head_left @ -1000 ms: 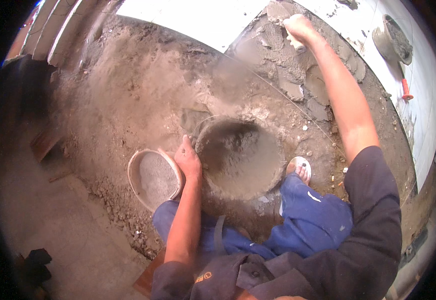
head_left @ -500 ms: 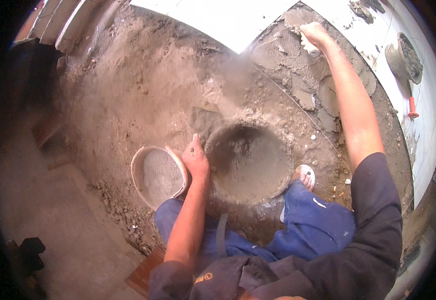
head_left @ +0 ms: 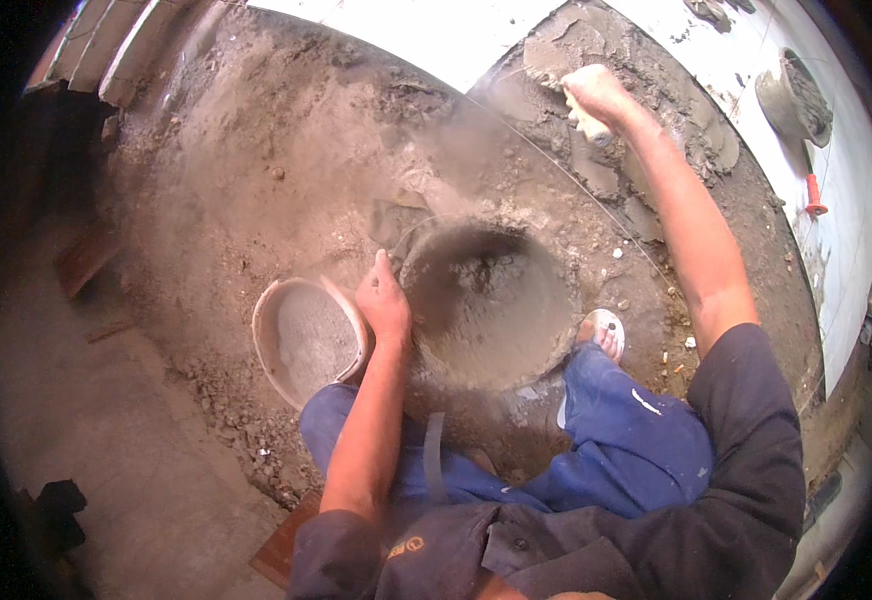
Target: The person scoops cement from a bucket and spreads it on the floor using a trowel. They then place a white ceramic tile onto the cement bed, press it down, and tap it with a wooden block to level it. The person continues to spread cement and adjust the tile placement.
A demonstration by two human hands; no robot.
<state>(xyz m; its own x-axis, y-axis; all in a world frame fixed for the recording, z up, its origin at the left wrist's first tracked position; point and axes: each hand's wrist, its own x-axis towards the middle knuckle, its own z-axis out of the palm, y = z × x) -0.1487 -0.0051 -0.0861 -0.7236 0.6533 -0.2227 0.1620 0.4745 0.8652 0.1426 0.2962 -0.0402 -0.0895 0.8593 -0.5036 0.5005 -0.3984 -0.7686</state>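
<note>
My left hand point(head_left: 384, 302) is closed at the left side of a round mortar bucket point(head_left: 496, 375), thumb up. It grips the bucket's rim or thin wire handle; which one I cannot tell. Wet grey mix coats the bucket's inside. Stretched out to the far right, my right hand point(head_left: 604, 97) is wrapped round the pale handle of a trowel point(head_left: 588, 122). Its blade is hard to tell from the grey mortar bed point(head_left: 596, 35) around it. The hand is just above the mortar, near the corner of the white tiles.
A pale bucket point(head_left: 308, 340) of grey powder stands beside my left forearm. White tiles point(head_left: 416, 35) lie at the back and right. On the right tiles are a mortar-filled container point(head_left: 794, 98) and a red-handled tool point(head_left: 814, 195). A string point(head_left: 566, 178) crosses the dirt.
My right hand has pulled the trowel back toward me and to the left over the mortar. My left hand stays at the mortar bucket; the whole view has shifted slightly.
</note>
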